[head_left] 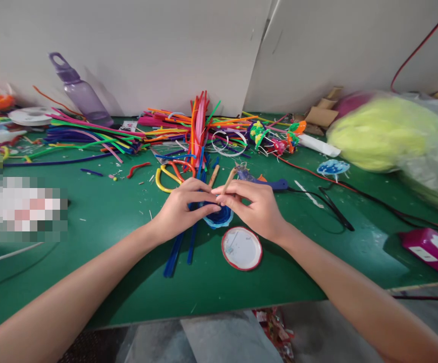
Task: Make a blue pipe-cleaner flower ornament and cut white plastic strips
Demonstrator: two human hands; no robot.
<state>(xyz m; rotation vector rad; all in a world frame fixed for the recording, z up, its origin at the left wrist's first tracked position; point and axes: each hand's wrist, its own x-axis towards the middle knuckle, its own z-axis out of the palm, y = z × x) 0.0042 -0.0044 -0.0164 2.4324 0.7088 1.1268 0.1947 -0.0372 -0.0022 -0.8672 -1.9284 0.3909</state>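
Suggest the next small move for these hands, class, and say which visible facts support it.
Perhaps the right hand should press the lower end of the thin tan stick gently to the blue piece. The right fingertips pinch the stick over that piece, and the left hand reaches its thumb there, seemingly to steady it. Whether stick and piece touch is hidden.

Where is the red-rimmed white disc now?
In the head view, the disc lies just right of centre on the green table, nearer the wearer than the right hand.

no txt legible, no nos., no brands
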